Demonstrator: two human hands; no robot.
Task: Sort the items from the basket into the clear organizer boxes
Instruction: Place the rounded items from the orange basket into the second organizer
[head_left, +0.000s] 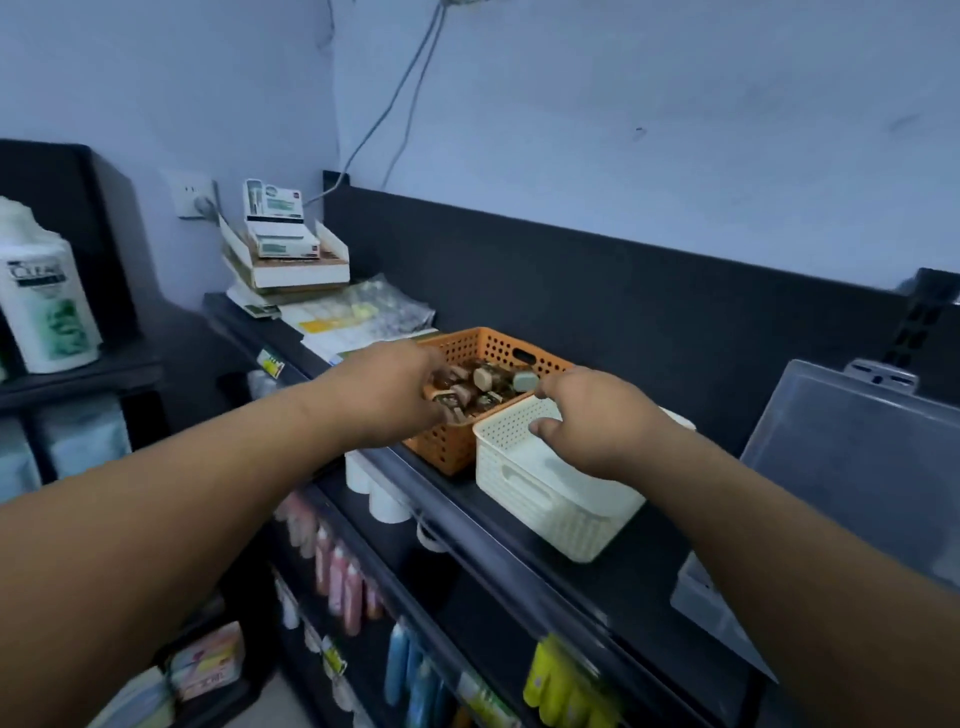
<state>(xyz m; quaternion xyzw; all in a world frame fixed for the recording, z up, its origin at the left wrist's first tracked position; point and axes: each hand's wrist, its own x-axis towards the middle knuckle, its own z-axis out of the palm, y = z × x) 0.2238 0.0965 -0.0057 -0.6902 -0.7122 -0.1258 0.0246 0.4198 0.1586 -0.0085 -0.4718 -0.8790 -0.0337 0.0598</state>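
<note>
Presently: both hands over two baskets on a dark shelf top.

Left hand (392, 387) reaches into the orange basket (457, 447), fingers curled down among the small brown bottles (480, 387) heaped inside — whether any bottle is actually pinched cannot be told, as the fingertips are buried in the pile. Right hand (592, 421) rests on the far rim of the white basket (540, 499), fingers bent over the edge and thumb inside, gripping the rim. White basket stands touching the orange one on its right side; no contents are discernible in it. Clear organizer box (852, 467) sits further right on the same shelf top (613, 577), lid raised and tilted back — its compartments are blurred. Stacked cartons (283, 249) and plastic-wrapped packets (358, 317) lie at the left end, well apart from the hands.
</note>
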